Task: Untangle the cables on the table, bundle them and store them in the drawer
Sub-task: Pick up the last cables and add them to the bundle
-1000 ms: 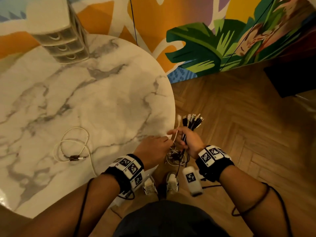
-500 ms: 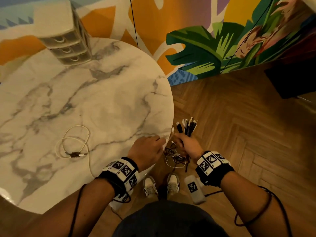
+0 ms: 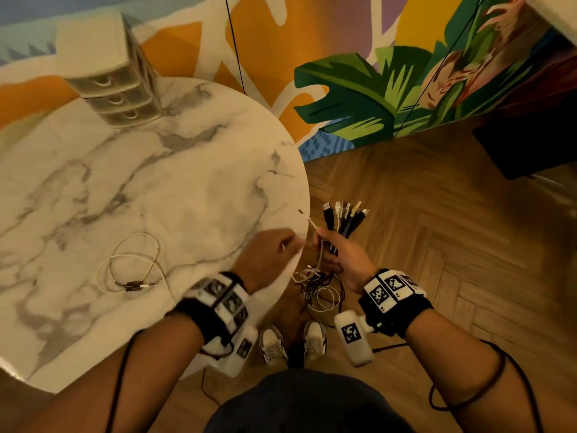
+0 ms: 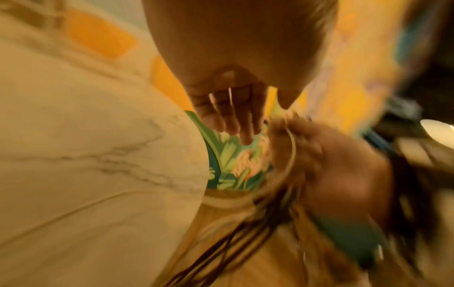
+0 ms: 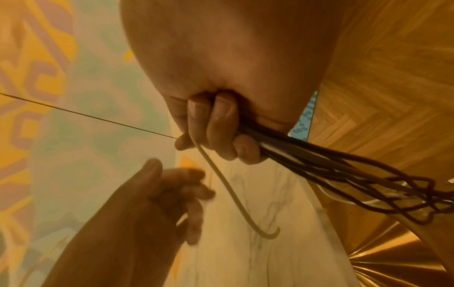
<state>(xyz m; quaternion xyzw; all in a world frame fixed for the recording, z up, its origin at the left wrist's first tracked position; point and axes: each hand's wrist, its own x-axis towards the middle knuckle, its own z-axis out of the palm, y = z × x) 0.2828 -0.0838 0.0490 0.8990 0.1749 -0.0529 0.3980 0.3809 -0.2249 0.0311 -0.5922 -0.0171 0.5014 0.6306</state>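
Note:
My right hand (image 3: 324,245) grips a bundle of dark and white cables (image 3: 343,218) beside the table's right edge, its plug ends fanned upward. The loose lengths hang in a tangle (image 3: 321,289) below the fist. In the right wrist view the fingers (image 5: 211,134) wrap the dark strands (image 5: 319,157), and one white cable (image 5: 221,180) curves out by the index finger. My left hand (image 3: 281,248) is blurred over the table edge, just left of the bundle. Its fingers (image 4: 236,120) hang relaxed and hold nothing. A second white cable (image 3: 131,267) lies coiled on the marble table (image 3: 187,182).
A small three-drawer unit (image 3: 115,92) stands at the table's far left, drawers closed. Wooden floor and my shoes (image 3: 293,342) lie below the hands. A painted wall runs behind the table, and a dark object (image 3: 530,145) sits at the right.
My left hand has come off the white cable by the right hand and moved slightly left. The right hand still holds the bundle, which has shifted a little.

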